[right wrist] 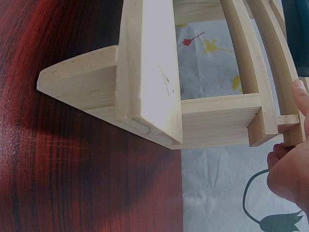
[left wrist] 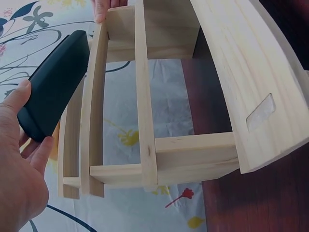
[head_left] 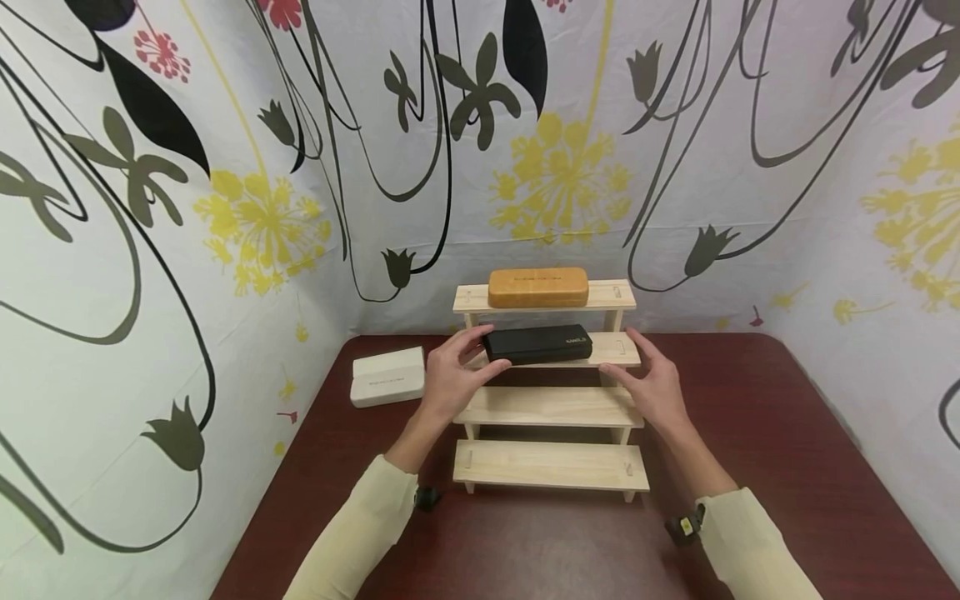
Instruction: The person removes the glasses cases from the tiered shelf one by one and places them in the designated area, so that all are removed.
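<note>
A long black glasses case (head_left: 536,344) with small lettering at its right end lies along the second tier from the top of a pale wooden stepped stand (head_left: 551,462). My left hand (head_left: 452,375) grips the case's left end, thumb in front and fingers behind. In the left wrist view the case (left wrist: 55,84) looks tilted over that tier. At the same tier's right end, my right hand (head_left: 654,383) holds the board between thumb and fingers. The right wrist view shows the thumb (right wrist: 301,94) on the board's edge, fingers curled below it.
An orange-brown case (head_left: 538,287) sits on the top tier. Left of the stand, a white case (head_left: 387,377) rests on the dark red table (head_left: 750,433). Flower-printed cloth (head_left: 712,125) hangs behind and at both sides.
</note>
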Action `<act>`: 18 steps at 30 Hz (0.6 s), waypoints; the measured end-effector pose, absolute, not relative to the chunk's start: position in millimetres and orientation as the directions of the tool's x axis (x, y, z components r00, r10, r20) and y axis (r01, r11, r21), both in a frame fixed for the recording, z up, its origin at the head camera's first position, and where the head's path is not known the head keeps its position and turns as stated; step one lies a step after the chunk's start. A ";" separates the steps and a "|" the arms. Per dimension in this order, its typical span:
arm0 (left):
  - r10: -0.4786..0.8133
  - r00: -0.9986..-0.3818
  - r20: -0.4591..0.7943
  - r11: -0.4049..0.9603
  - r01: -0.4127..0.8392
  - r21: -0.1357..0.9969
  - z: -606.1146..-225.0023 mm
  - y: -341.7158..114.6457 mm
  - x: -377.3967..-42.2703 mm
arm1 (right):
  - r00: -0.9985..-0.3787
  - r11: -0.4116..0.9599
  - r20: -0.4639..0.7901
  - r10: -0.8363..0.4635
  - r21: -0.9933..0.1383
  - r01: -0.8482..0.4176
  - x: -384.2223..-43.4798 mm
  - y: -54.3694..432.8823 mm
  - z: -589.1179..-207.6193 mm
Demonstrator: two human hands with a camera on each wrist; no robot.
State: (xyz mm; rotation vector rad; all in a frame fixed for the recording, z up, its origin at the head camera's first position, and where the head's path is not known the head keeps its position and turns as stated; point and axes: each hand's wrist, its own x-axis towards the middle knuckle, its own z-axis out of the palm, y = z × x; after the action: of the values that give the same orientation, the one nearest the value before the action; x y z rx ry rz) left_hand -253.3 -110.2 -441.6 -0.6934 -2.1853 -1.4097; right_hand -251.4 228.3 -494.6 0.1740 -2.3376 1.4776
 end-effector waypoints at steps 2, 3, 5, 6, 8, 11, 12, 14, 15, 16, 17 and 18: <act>0.162 -0.766 0.622 0.320 0.637 0.702 -441.3 -112.1 -252.9 | -0.927 0.445 0.365 0.091 -0.847 -0.290 -251.1 228.8 -494.5; 0.157 -0.764 0.626 0.308 0.640 0.704 -441.2 -113.1 -252.7 | -0.927 0.445 0.363 0.093 -0.848 -0.288 -251.2 229.0 -494.7; 0.149 -0.760 0.632 0.285 0.645 0.709 -441.4 -115.5 -252.4 | -0.928 0.446 0.360 0.094 -0.849 -0.284 -251.2 229.3 -495.3; 0.145 -0.759 0.635 0.278 0.647 0.710 -441.4 -116.6 -252.1 | -0.928 0.447 0.362 0.093 -0.848 -0.286 -251.1 229.3 -495.5; 0.138 -0.756 0.639 0.266 0.650 0.712 -441.5 -119.3 -251.8 | -0.925 0.449 0.368 0.096 -0.845 -0.289 -251.2 229.3 -496.0; 0.133 -0.751 0.647 0.239 0.658 0.714 -441.9 -124.1 -251.4 | -0.922 0.458 0.376 0.093 -0.838 -0.296 -250.4 229.2 -495.3; 0.131 -0.749 0.650 0.233 0.660 0.714 -442.0 -126.0 -251.1 | -0.921 0.459 0.378 0.094 -0.838 -0.297 -250.2 229.0 -495.0; 0.127 -0.750 0.649 0.226 0.659 0.718 -442.6 -130.1 -250.5 | -0.921 0.461 0.377 0.097 -0.837 -0.294 -250.1 228.9 -494.5; 0.125 -0.750 0.650 0.221 0.660 0.718 -442.8 -132.3 -250.1 | -0.922 0.459 0.375 0.097 -0.838 -0.293 -249.9 228.6 -494.2; 0.122 -0.751 0.649 0.221 0.658 0.719 -443.3 -134.6 -249.5 | -0.923 0.457 0.373 0.094 -0.840 -0.293 -249.6 228.4 -493.7; 0.117 -0.753 0.648 0.224 0.655 0.721 -443.6 -136.9 -249.1 | -0.924 0.453 0.370 0.092 -0.842 -0.292 -249.6 228.3 -493.6; 0.110 -0.756 0.645 0.227 0.651 0.724 -443.8 -139.1 -248.6 | -0.925 0.451 0.369 0.090 -0.843 -0.292 -249.6 228.2 -493.4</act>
State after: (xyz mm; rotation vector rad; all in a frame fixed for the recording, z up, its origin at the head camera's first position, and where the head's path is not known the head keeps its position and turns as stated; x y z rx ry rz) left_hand -248.6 -139.1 -443.8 -0.6990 -2.0432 -1.5529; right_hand -249.6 228.2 -493.4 0.1719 -2.3459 1.4678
